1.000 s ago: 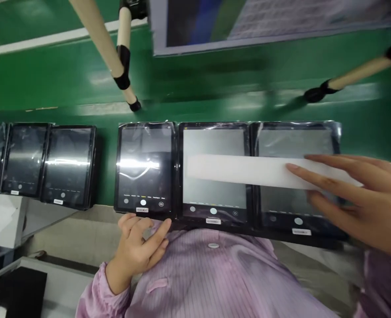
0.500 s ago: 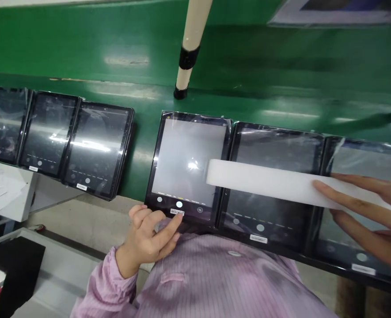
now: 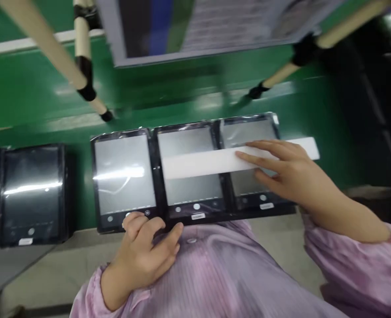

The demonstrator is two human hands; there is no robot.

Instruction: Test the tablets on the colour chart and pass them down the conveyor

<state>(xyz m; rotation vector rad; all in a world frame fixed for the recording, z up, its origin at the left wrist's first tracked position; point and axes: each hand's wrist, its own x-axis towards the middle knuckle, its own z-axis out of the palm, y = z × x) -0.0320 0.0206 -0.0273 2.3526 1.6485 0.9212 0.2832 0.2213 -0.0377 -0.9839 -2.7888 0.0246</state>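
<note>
Three tablets under clear film lie side by side in front of me: a left tablet (image 3: 124, 176), a middle tablet (image 3: 195, 190) and a right tablet (image 3: 248, 181). Each displays a camera-style screen with round buttons. My right hand (image 3: 288, 170) grips a long white bar (image 3: 202, 163) with its fingers along it; the bar lies across the middle and right tablets. At the lower edge of the left tablet is my left hand (image 3: 144, 249), its fingers loosely bent and apart, holding nothing. The curled fingertips overlap that tablet's bottom border.
More tablets (image 3: 32, 194) lie at the left on the green bench (image 3: 168, 101). Cream pipe legs with black joints, a left leg (image 3: 52, 48) and a right leg (image 3: 279, 73), stand behind the row. Between them hangs a printed sheet (image 3: 228, 26). Dark equipment (image 3: 357, 97) is at the right.
My view has swung right, so the tablets appear further left and the right arm shows more fully. The white bar has shifted right, off the left tablet. My left hand stays by its lower edge.
</note>
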